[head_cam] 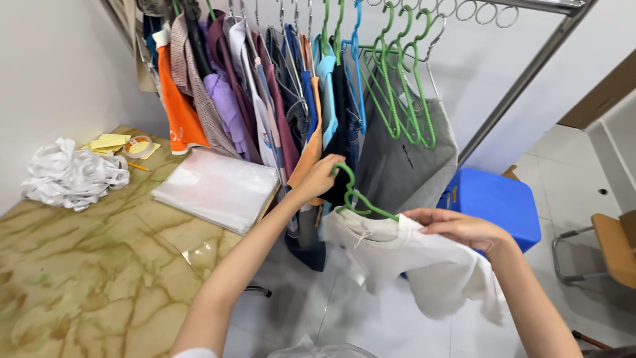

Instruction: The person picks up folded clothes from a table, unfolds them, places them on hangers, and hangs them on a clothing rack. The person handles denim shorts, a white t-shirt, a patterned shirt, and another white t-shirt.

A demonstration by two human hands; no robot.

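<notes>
Bright, even, soft daylight-like light throughout, source out of view; weak, diffuse shadows only; pale sheen on the marble-patterned table (99,278) and the stack of clear plastic bags (215,189); white shirt (424,262) close to washed out, folds faint; wide-angle bending at the edges, rack pole (523,79) slanting; slight softness on the right hand (464,229); centre sharp.

body: two bare forearms, no watch or bracelet showing | left hand (322,176) — bare, no ring or glove visible, short nails | right hand (460,229) — bare, ungloved | clothing: white short sleeve edge at the left upper arm, bottom of frame
</notes>
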